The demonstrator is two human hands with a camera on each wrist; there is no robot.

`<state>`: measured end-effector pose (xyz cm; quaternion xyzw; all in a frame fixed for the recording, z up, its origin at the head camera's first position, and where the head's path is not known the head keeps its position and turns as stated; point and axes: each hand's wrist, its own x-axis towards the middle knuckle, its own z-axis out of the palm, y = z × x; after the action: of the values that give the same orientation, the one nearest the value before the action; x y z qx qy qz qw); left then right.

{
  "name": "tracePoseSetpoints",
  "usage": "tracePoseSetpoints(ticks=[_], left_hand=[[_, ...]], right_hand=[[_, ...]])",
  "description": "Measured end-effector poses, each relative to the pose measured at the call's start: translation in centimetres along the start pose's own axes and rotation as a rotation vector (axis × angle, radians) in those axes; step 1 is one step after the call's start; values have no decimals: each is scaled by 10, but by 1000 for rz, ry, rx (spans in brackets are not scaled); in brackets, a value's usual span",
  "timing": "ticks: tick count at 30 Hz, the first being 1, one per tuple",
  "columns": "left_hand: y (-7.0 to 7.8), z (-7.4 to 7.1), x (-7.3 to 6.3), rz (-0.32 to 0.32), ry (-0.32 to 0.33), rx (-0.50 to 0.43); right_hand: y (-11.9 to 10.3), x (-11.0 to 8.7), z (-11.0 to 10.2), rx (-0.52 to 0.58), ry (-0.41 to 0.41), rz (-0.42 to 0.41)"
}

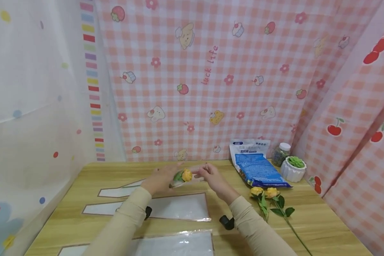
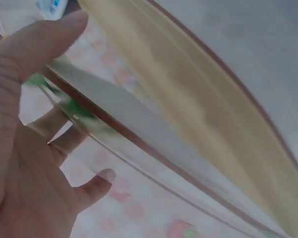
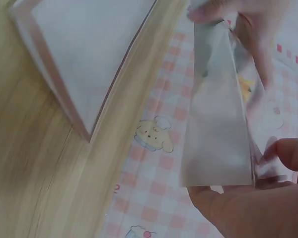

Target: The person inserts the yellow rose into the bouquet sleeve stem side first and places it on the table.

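Note:
A yellow rose [image 1: 187, 175] with green leaves sits inside a clear flower sleeve [image 3: 218, 129] with a white panel and brown border, above the table's far part. My left hand [image 1: 161, 179] grips the sleeve around its middle, thumb on one face and fingers on the other, as the left wrist view shows. At the sleeve's wide opening, my right hand [image 1: 215, 179] pinches the edge between thumb and fingers. A narrow sleeve end [image 1: 115, 192] with a green stem shows left of my left hand.
Another flat sleeve [image 1: 182, 208] lies under my forearms, and one more sleeve [image 1: 176, 245] is at the near edge. Two loose yellow roses [image 1: 272, 192] rest at right. Behind them are a blue-and-white bag [image 1: 259, 167], a lidded jar [image 1: 281, 155] and a potted succulent [image 1: 293, 170].

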<state>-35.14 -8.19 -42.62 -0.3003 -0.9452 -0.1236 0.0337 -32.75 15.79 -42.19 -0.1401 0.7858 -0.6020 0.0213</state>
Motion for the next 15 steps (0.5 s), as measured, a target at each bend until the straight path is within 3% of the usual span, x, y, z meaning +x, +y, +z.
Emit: tracePoseSetpoints(ticks=[7,15], left_hand=[[-49,9,-11,-60,18,8],[-80,15,-21,-134,60,-23]], right_hand=[[13,9,-6,-7,101,43],[35,23,-14,-35,160,163]])
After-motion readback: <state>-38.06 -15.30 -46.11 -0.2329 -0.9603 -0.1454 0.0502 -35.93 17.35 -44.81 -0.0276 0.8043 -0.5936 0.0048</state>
